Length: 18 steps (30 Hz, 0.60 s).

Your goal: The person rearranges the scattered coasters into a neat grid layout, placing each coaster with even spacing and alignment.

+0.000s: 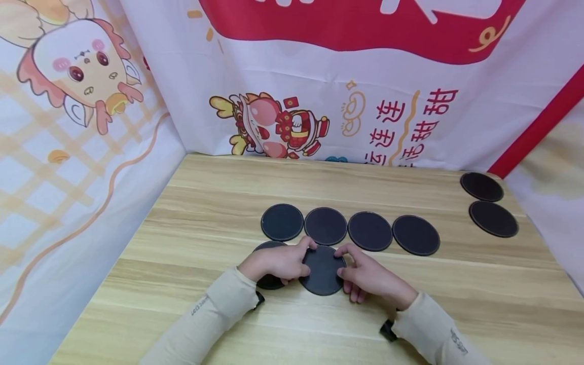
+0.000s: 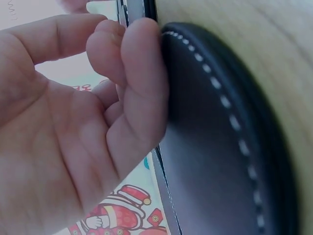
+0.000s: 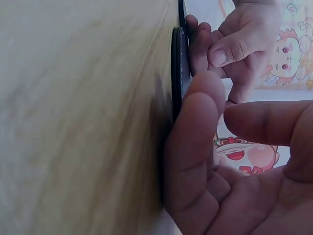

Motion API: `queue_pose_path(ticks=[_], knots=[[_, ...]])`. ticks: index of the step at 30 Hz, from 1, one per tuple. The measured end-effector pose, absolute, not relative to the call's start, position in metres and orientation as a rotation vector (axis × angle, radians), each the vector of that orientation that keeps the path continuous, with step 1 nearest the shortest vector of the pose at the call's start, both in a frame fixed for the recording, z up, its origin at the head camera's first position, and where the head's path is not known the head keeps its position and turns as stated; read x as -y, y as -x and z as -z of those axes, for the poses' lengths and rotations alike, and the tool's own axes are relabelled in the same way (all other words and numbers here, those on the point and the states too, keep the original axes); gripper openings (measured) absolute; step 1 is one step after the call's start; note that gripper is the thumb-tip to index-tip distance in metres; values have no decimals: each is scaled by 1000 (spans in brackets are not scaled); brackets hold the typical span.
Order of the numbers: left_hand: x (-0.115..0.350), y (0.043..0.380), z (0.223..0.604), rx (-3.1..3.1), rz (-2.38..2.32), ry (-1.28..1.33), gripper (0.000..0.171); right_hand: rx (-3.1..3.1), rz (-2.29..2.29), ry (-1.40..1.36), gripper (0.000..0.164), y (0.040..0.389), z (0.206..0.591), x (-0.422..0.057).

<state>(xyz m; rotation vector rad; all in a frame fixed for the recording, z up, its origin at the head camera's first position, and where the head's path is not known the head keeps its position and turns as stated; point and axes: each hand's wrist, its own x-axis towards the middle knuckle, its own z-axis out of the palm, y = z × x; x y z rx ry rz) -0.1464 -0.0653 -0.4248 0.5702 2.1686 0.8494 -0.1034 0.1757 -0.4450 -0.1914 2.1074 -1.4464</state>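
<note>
A round black coaster (image 1: pixel 324 281) lies on the table between the two hands. My left hand (image 1: pixel 284 261) holds its left edge with thumb and forefinger, and my right hand (image 1: pixel 371 275) has thumb and forefinger at the right edge. The other right fingers are curled low beside the coaster, close to the wood. Partly hidden under the left hand is another black coaster (image 1: pixel 271 282). In the left wrist view, the curled outer fingers (image 2: pixel 142 83) rest against a coaster with white stitching (image 2: pixel 210 147) round its rim.
Just beyond the hands, several black coasters (image 1: pixel 326 226) lie side by side in a row. Two more coasters (image 1: pixel 494 219) sit at the table's far right corner. Printed cloth (image 1: pixel 292 71) hangs behind the wooden table (image 1: pixel 182 243) and along its sides.
</note>
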Motion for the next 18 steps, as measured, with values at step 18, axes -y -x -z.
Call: queue_pose_path(ticks=[18], knots=[[69,162,412,-2237,-1007,-745,28,-2149,1417,362,30,106,431,-188]])
